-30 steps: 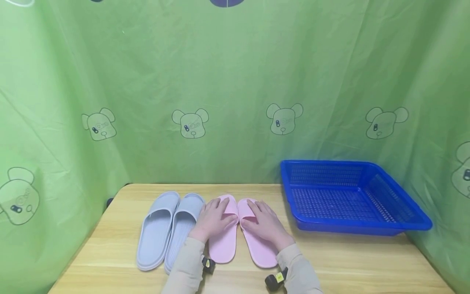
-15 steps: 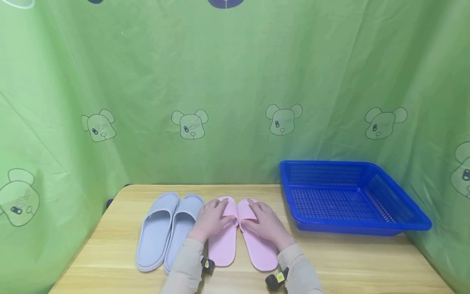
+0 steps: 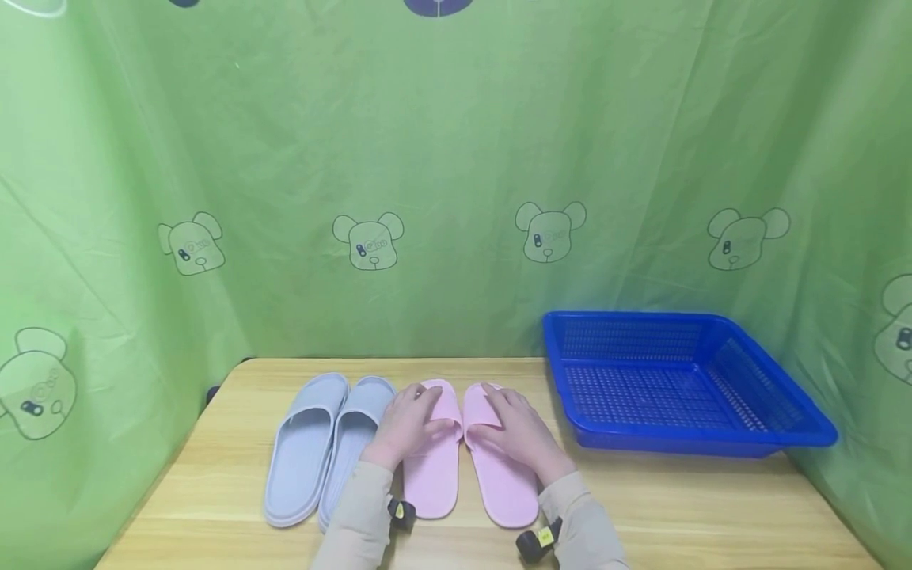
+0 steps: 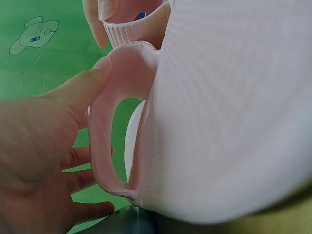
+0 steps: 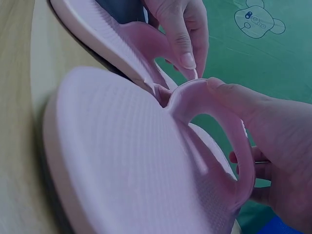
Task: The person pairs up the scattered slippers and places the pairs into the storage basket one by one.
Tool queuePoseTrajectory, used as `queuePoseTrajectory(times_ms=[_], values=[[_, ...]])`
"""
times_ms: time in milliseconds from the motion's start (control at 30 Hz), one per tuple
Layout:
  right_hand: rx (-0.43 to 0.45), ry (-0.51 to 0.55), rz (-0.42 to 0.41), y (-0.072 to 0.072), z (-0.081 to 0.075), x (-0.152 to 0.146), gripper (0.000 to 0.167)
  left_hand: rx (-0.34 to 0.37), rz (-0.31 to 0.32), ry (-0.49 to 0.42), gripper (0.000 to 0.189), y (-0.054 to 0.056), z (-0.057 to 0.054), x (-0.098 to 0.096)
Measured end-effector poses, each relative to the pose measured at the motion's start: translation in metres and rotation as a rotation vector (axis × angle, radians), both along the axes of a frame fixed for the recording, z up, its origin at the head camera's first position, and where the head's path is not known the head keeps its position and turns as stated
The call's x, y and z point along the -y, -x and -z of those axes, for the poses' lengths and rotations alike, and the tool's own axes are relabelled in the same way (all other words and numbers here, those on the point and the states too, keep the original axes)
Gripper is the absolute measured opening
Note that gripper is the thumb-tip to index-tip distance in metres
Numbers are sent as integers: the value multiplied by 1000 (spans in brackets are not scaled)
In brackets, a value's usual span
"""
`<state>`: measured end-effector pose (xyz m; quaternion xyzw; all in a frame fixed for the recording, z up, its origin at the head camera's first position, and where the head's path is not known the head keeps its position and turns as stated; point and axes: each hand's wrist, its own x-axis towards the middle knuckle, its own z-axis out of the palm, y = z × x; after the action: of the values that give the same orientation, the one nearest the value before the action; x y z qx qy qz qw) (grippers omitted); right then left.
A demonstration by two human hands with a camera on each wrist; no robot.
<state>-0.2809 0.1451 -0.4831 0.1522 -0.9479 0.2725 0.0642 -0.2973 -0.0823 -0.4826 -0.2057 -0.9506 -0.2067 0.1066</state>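
Note:
A pair of pink slippers lies side by side at the middle of the table, toes close together and heels apart. My left hand (image 3: 404, 423) grips the left pink slipper (image 3: 431, 484) over its strap, thumb at the strap's inner edge and fingers along the outer side. Likewise, my right hand (image 3: 518, 429) holds the right pink slipper (image 3: 504, 492) across the strap. In the right wrist view, the thumb presses the edge of the pink strap (image 5: 187, 100) while other fingers show behind it. The left wrist view shows a ribbed insole (image 4: 224, 112) up close.
Two grey-blue slippers (image 3: 299, 463) lie on the left, the nearer one partly behind my left arm. A blue plastic basket (image 3: 677, 439) stands at the back right of the wooden table (image 3: 677, 514). A green curtain (image 3: 456, 158) surrounds the table.
Both pink slippers have shifted slightly toward me, and the gap between their toes has widened a little. The hands stay on the straps. The grey-blue slippers and basket have not moved.

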Motion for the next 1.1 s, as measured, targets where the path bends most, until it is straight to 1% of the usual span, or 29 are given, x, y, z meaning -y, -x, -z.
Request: queuePoseTrajectory(times_ms=[100,233,367,567,767,1000,1100], values=[[-7,0,-1,0,-2,0,85,3,-5,-9,65,0,-2,0],[-24,-2,-2,2,-3,-1,85,21,-27,-24,68,-2,-6,0],[-63,4,-6,3,-4,-3,84,26,-43,-35,70,-4,-11,0],[-111,9,-7,3,-8,-4,83,15,-56,-55,71,-6,-15,0],[-114,8,2,2,-13,-4,85,-7,-73,-51,74,-5,-18,1],[-129,8,6,-1,-20,-5,84,-53,-77,-68,73,-7,-22,3],[-133,8,8,-1,-21,-5,83,-58,-85,-76,73,-9,-24,3]])
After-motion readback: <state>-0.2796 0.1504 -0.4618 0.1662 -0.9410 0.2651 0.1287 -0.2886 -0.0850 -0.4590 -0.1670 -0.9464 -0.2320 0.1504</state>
